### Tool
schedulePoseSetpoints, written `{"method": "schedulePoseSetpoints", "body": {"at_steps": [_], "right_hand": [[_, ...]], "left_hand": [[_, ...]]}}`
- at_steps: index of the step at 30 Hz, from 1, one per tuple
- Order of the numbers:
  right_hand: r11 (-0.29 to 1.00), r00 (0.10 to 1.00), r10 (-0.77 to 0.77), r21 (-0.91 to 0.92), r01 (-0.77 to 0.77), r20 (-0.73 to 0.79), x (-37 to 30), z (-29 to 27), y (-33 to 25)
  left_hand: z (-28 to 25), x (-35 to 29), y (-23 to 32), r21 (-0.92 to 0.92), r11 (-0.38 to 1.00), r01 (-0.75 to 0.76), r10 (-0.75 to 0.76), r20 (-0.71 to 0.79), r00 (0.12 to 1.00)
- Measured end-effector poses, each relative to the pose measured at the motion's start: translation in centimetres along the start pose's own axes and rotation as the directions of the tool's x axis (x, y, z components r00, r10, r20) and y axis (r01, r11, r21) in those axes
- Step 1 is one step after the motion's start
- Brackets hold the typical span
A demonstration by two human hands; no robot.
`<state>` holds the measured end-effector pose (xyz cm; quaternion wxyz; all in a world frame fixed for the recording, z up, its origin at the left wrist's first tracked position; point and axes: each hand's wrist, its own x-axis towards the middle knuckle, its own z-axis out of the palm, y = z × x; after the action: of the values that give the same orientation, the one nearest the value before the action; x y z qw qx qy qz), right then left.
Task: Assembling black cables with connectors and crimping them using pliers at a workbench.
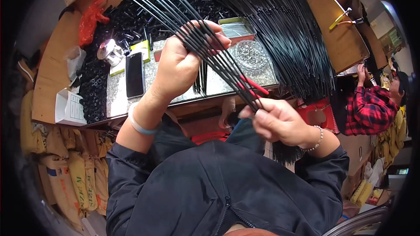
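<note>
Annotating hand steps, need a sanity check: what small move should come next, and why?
Probably close the left hand a little tighter around the black rods to gather them. The right hand pinches them close together at their lower ends, but beyond the left hand they fan apart toward the picture's upper edge.

Own hands: two, one left hand (180, 63) and one right hand (280, 121). Held black rods (221, 64): more than five; overlap prevents an exact count. Stacked black rods (291, 39): numerous, not countable. Red handles (258, 86): two. Phone (135, 76): one. White box (69, 108): one. Red plastic bag (92, 21): one. Round clear dish (251, 54): one. Bangle (140, 124): one. Beaded bracelet (317, 140): one. Co-worker (369, 111): one. Sacks (81, 177): several, partly hidden, exact count indeterminate.
</note>
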<state>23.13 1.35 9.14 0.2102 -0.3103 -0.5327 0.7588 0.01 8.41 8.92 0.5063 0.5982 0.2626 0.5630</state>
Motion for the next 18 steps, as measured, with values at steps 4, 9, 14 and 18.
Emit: {"method": "schedulePoseSetpoints", "body": {"at_steps": [4, 9, 14, 18], "right_hand": [[0.996, 0.994, -0.050, -0.082, 0.042, -0.101, -1.2, 0.1, -0.1], [0.886, 0.961, -0.265, -0.414, 0.210, -0.078, -1.8, 1.1, 4.6], [0.757, 0.820, -0.516, -0.578, 0.303, -0.246, 6.4, -0.5, 16.1], [0.744, 0.798, -0.533, -0.606, 0.283, -0.282, 9.9, -1.0, 19.7]], "left_hand": [[-1.2, -2.9, -4.0, 0.575, 0.818, -0.028, 0.013, 0.031, 0.999], [-8.9, -2.0, -14.5, 0.704, 0.680, -0.205, 0.132, 0.157, 0.979], [-13.6, 5.9, -12.5, 0.884, -0.026, -0.467, 0.168, 0.464, 0.870], [-12.5, 3.9, -10.1, 0.926, -0.339, -0.167, -0.172, 0.113, 0.979]]}}
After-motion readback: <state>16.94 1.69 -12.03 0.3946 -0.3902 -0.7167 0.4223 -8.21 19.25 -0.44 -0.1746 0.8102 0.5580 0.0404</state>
